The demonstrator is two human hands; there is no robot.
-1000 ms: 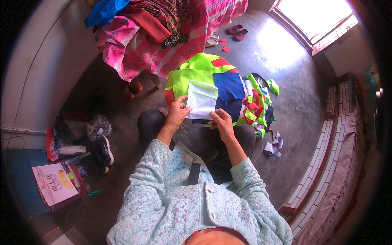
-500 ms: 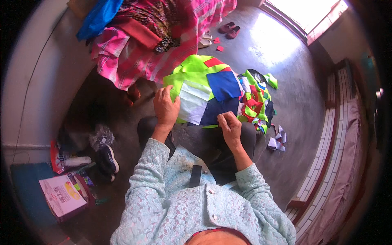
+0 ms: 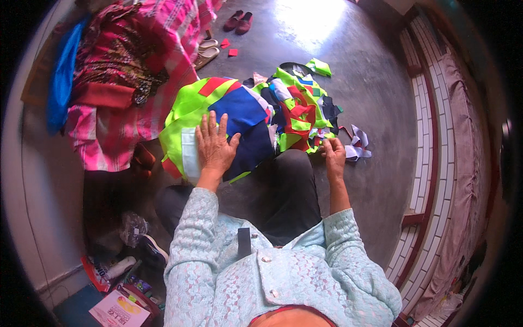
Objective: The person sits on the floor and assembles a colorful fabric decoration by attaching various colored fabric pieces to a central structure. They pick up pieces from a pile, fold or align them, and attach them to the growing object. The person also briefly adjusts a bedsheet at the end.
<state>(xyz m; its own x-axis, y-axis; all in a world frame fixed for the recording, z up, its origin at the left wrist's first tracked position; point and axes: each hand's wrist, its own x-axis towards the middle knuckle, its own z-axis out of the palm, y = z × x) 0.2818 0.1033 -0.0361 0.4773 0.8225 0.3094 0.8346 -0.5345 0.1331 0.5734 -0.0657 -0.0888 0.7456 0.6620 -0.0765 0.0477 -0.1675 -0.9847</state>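
Note:
A patchwork of bright green, blue, navy, white and red cloth pieces lies spread over my lap and beyond my knees. My left hand rests flat on it with fingers spread, across the white patch and the navy one beside it. Out to the right, my right hand is at the near edge of a heap of cloth scraps, its fingertips pinched together. Whatever lies between those fingertips is too small to make out.
White and grey scraps lie on the floor right of the heap. Pink checked cloth hangs at the far left. Dark red shoes and pale shoes stand farther off. A box sits at lower left.
My right hand has left the patchwork and moved right to the scrap heap. My left hand has gone from the cloth's left edge to lying flat on it. The view has turned right.

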